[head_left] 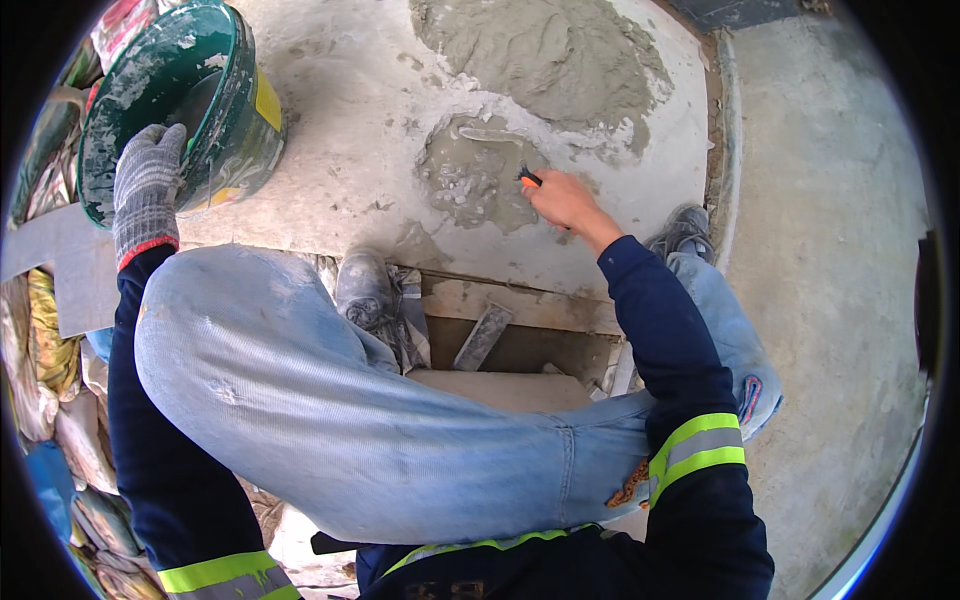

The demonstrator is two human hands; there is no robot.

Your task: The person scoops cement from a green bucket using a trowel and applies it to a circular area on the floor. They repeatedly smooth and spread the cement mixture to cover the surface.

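With my left hand (148, 195) gripping the green bucket (240, 150) and my right hand (566, 203) clasping the orange-and-black handle (530, 179), I'd best work the wet mortar (465, 180) with low, even strokes.

navy sleeves (662, 330) | lime-grey bands (697, 457) | grey glove (148, 195), red cuff (147, 252) | blue jeans (380, 440)

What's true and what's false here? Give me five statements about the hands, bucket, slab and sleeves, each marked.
1. The right hand holds an orange-and-black handle. True.
2. Both hands are bare. False: the left hand wears a grey glove.
3. The left hand grips the green bucket by its rim. True.
4. The pale slab is clean. False: grey mix covers part of it.
5. The dark sleeves have yellow-green bands. True.
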